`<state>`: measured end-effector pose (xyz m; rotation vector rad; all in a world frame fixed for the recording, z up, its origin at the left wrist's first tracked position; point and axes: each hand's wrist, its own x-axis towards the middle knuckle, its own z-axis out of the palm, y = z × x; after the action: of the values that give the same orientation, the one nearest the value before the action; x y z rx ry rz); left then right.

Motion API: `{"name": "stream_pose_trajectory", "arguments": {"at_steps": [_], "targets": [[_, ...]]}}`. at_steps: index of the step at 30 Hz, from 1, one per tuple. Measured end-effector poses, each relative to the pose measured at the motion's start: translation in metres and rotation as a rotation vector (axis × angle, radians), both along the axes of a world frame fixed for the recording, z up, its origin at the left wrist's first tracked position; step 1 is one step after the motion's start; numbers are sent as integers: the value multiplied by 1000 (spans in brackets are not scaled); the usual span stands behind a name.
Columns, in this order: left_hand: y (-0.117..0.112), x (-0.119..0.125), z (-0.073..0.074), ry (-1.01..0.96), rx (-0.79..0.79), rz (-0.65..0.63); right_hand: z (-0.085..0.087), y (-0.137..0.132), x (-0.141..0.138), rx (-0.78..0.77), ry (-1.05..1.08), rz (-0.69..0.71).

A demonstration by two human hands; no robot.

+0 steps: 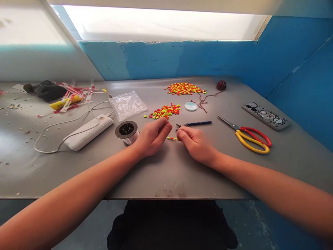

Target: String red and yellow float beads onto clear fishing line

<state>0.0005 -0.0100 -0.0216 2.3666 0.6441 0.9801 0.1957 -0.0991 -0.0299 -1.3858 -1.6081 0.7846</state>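
My 2 hands at the front edge of the grey table (166,177), viewed from above. My left hand (152,137) and right hand (195,144) face each other, only a small gap apart. The fingers (166,129) of both hands are curled inward, with each thumb closed against the fingers; whether they grip anything, such as a very fine line, I cannot tell. A short row of beads (171,138), yellow-green and red-orange, lies on the table just below the gap between my hands.

Beyond my hands are 2 piles of matching beads, a nearer pile (165,111) and a farther pile (184,89). To my left stand a spool of thin line (126,133), a white power bank (88,132) with its white cable (65,128), and a plastic bag (128,105). To my right lie a blue-handled tool (197,123) and red-and-yellow scissors (249,139), with a ball of brown cord (221,85) at the far edge.
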Motion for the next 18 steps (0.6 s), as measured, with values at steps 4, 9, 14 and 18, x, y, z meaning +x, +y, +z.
{"name": "stream_pose_trajectory", "arguments": {"at_steps": [4, 9, 14, 18], "targets": [[1, -1, 1, -20, -13, 13, -2, 0, 1, -13, -16, 13], [4, -2, 1, -36, -64, 25, -7, 2, 1, -65, 99, -10], [3, -1, 1, -7, -80, 24, -7, 2, -1, -156, 278, -43], [1, 0, 0, -3, -93, -20, -7, 2, -2, -179, 317, -39]]}}
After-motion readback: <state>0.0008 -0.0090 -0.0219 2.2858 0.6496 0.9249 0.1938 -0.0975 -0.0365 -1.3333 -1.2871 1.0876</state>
